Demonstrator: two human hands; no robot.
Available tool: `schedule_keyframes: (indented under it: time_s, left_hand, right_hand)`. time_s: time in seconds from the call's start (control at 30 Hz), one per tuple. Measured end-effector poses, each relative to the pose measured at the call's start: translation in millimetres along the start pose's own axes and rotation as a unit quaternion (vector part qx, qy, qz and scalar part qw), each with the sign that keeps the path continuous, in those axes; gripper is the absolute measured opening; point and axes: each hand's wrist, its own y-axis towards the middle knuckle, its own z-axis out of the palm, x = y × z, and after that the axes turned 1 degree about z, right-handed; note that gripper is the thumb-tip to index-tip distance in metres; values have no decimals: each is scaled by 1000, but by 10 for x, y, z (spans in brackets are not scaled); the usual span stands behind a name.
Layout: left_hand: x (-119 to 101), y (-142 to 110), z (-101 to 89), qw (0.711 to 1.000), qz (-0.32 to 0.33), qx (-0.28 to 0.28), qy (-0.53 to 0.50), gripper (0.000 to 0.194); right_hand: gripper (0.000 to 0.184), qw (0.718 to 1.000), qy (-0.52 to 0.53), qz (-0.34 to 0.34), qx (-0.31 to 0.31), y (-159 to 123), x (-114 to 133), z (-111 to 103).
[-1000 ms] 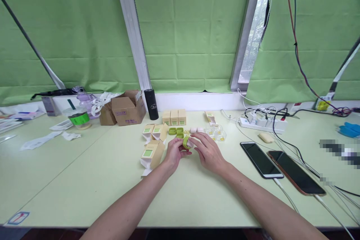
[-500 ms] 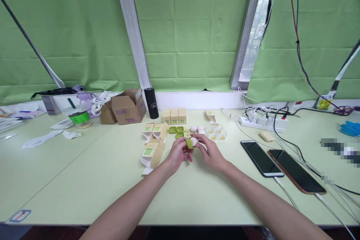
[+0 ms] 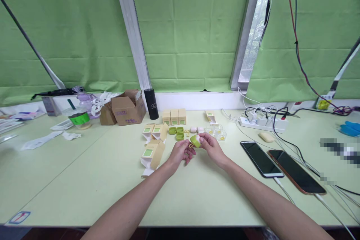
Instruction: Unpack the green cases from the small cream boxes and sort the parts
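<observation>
My right hand (image 3: 213, 149) grips a small rounded green case (image 3: 195, 141) with a whitish-pink part at its top right. A pale yellow loop (image 3: 191, 145) hangs from the case's lower left. Thumb and forefinger of my left hand (image 3: 179, 154) are closed at this loop, its other fingers curled below. Just beyond my hands lie several open green square trays (image 3: 176, 131), tiny yellow pieces (image 3: 186, 131), pinkish-white pieces (image 3: 194, 129) and clear plastic cups (image 3: 218, 132) with yellow inside. Left of them are opened cream cartons (image 3: 152, 153) with green labels.
Closed cream boxes (image 3: 174, 116) stand at the back beside a black tumbler (image 3: 151, 104) and a brown cardboard box (image 3: 128, 108). On the right lie two phones (image 3: 261, 158) with cables and a white power strip (image 3: 263, 123). A drink cup (image 3: 79, 117) stands left.
The green case has moved slightly right and tilted, from between both hands into my right hand's fingers. Its yellow loop now shows at my left fingertips.
</observation>
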Motion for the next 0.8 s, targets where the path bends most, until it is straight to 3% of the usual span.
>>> schedule_keyframes:
  time_s: [0.23, 0.43, 0.6, 0.8]
  left_hand:
    - [8, 46, -20, 993, 56, -92, 54, 50]
    - [18, 89, -58, 984, 93, -136, 62, 44]
    - [-16, 69, -30, 974, 141, -154, 89, 33]
    - [-38, 23, -8, 974, 153, -133, 98, 31]
  right_hand:
    - [47, 996, 70, 54, -22, 14, 19, -3]
    - [45, 995, 79, 63, -15, 15, 21, 11]
    - [47, 998, 31, 46, -8, 9, -27, 47]
    - [37, 993, -115, -9, -31, -54, -16, 90]
